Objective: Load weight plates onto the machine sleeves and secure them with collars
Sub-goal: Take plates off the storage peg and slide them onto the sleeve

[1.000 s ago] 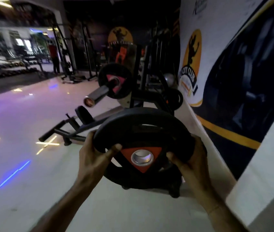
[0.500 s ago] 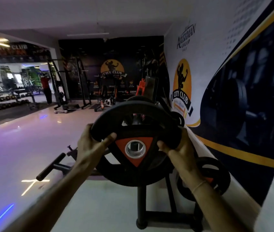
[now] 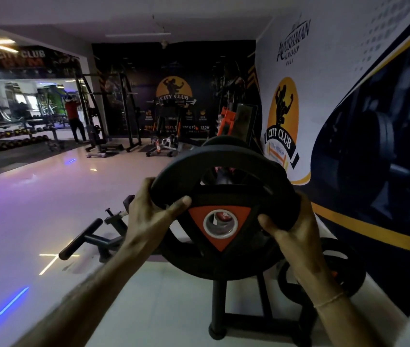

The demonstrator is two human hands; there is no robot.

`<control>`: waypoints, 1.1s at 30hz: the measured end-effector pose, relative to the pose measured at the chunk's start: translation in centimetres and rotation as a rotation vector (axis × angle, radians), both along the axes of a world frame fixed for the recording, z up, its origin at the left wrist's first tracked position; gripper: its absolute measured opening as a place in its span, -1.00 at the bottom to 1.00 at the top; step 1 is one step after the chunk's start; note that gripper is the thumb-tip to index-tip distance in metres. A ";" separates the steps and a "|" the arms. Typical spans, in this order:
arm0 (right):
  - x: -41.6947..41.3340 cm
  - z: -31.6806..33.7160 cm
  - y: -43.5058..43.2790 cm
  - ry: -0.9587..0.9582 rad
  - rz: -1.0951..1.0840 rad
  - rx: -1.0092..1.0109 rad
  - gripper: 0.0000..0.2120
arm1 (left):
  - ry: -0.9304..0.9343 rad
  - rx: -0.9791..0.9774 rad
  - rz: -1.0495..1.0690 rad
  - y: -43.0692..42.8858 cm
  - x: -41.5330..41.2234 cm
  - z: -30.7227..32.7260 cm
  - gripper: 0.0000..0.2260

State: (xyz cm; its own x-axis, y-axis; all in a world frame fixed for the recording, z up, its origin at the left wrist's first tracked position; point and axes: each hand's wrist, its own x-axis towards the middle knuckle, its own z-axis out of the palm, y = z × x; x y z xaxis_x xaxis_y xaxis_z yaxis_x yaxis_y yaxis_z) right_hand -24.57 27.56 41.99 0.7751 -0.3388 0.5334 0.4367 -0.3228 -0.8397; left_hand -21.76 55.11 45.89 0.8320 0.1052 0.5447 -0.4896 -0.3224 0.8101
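we held a black weight plate (image 3: 224,186) upright in front of us, its face toward us, near the middle of the scene and just left of the printed wall (image 3: 349,83) on the right. our left hand (image 3: 152,216) gripped the plate's left rim, fingers curled behind it and the thumb (image 3: 178,205) pressed across the front. our right hand (image 3: 296,236) gripped the right rim in the same way, thumb on the front face and fingers wrapped round the back edge. an orange triangle (image 3: 220,222) sat at the plate's centre around a metal-lined hole (image 3: 220,224), and through that hole we saw something small and red, too blurred to name. behind the plate the top of another black plate (image 3: 224,142) showed just above its rim. below it stood a black stand (image 3: 217,306) on the pale floor (image 3: 36,209), and low on the right, near the wall, a further plate (image 3: 344,269) was partly hidden by our right wrist. a black bar with a round handle (image 3: 81,237) lay low to the left. far off at the left a person in a red top (image 3: 72,110) stood beside dark racks (image 3: 113,108).
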 end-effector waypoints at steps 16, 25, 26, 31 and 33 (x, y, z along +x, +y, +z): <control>6.6 1.7 -1.8 0.061 0.000 -0.068 -0.29 | -0.023 0.015 -0.035 -2.3 7.1 0.1 -0.44; 14.2 4.7 -1.5 0.092 -0.074 -0.300 -0.11 | -0.074 0.292 0.058 -4.7 17.2 3.0 -0.21; 15.2 4.8 -1.5 0.101 -0.072 -0.314 -0.08 | -0.069 0.312 0.057 -5.0 18.5 3.3 -0.20; 20.3 5.6 -2.0 0.153 -0.085 -0.281 -0.09 | -0.101 0.349 0.079 -6.0 23.5 4.1 -0.27; 22.3 5.9 -2.1 0.166 -0.099 -0.278 -0.10 | -0.105 0.357 0.091 -6.4 25.4 4.3 -0.29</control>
